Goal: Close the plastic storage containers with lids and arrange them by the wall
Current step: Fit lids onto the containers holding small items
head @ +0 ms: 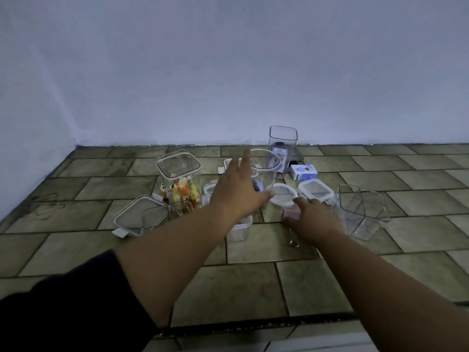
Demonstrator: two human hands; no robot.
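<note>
Brown-tiled floor (253,275) meets a pale wall (228,72) in dim light, with open containers and loose lids scattered near it. The left hand (236,191), fingers spread and empty, reaches at the round container (266,171); the right hand (314,219), fingers straight and empty, hovers beside the round lid (283,195). Best to steady the container upright, seat the lid flat, then press evenly.

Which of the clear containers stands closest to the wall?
The tall square container at the back, behind the round container; every other container sits farther forward.
</note>
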